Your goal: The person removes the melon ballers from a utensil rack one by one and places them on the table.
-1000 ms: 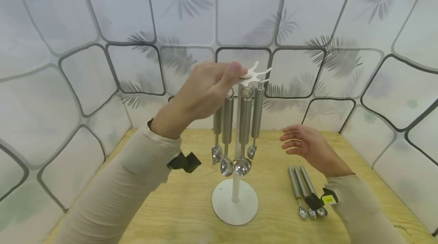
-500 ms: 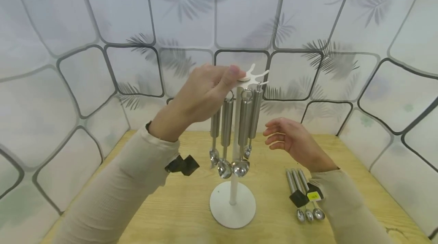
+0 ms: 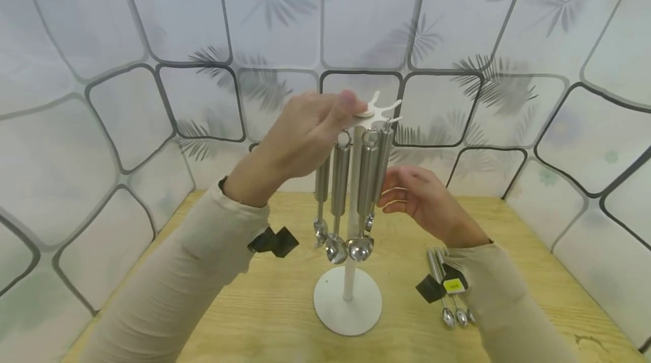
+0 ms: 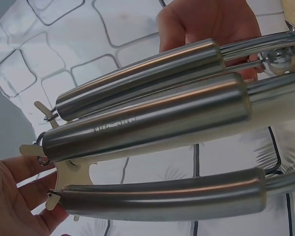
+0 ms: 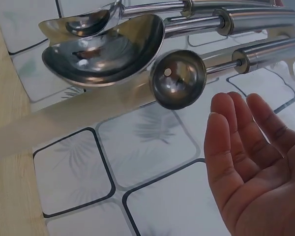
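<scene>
A white utensil stand [image 3: 348, 309] with a round base and a hooked top stands upright on the table. My left hand [image 3: 305, 137] grips its top, thumb over the centre. Several small steel ladles [image 3: 341, 182] hang by rings from the hooks, bowls down. To the right of them, my right hand [image 3: 424, 202] has its fingers loosely bent beside the rightmost ladle's handle [image 3: 385, 154]. From the right wrist, that palm faces up and holds nothing, close to a round ladle bowl [image 5: 179, 81]. Whether the fingers touch the handle is hard to tell.
On the wooden table [image 3: 274, 306], small steel spoons [image 3: 448, 318] lie side by side at the right, partly covered by my right sleeve and its wrist strap. Patterned fabric walls [image 3: 366, 24] surround the table at the back and sides.
My right hand has moved left and slightly up, from above the loose spoons to beside the hanging ladles. The ladles have swung a little; my left hand keeps its grip on the stand.
</scene>
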`<action>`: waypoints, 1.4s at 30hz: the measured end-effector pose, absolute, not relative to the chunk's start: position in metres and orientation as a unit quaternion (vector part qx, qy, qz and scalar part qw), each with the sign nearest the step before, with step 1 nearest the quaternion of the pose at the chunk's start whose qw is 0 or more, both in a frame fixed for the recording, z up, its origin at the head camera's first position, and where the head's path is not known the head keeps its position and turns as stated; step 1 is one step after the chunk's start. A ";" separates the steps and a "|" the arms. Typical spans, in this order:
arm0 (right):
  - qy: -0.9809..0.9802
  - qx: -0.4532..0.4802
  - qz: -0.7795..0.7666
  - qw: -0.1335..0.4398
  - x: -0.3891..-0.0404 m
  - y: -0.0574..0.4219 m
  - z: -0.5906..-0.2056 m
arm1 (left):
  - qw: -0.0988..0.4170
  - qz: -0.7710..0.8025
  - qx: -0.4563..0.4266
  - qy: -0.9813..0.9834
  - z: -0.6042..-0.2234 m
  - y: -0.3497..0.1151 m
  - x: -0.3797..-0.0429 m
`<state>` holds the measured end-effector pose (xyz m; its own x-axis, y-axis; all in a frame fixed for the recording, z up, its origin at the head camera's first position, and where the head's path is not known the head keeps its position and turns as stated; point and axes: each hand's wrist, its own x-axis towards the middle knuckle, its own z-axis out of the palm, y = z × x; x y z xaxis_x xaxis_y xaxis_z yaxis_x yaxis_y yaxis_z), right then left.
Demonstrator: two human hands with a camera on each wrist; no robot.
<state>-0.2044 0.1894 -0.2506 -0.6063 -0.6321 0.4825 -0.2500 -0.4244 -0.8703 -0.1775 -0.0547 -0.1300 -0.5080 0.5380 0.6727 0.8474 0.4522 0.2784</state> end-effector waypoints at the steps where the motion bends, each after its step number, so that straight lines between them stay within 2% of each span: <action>1: 0.528 -0.425 -0.724 0.126 -0.204 0.189 -0.250 | 0.253 -0.303 -0.423 -0.816 -0.129 -0.054 -0.177; 8: 0.661 -0.410 -0.627 0.035 -0.198 0.184 -0.244 | 0.243 -0.310 -0.403 -0.826 -0.127 -0.055 -0.177; 11: 0.689 -0.395 -0.607 0.014 -0.195 0.183 -0.241 | 0.239 -0.319 -0.402 -0.825 -0.126 -0.055 -0.176; 29: 0.709 -0.369 -0.601 -0.021 -0.179 0.196 -0.229 | 0.216 -0.311 -0.386 -0.841 -0.126 -0.053 -0.174; 42: 0.721 -0.339 -0.604 -0.030 -0.180 0.233 -0.247 | 0.225 -0.314 -0.398 -0.832 -0.128 -0.052 -0.173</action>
<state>-0.1800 0.2332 -0.2474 -0.7687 -0.4518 0.4527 -0.5251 0.0418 -0.8500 -0.1730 -0.0520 -0.1284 -0.5816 0.5212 0.6246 0.8039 0.4859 0.3431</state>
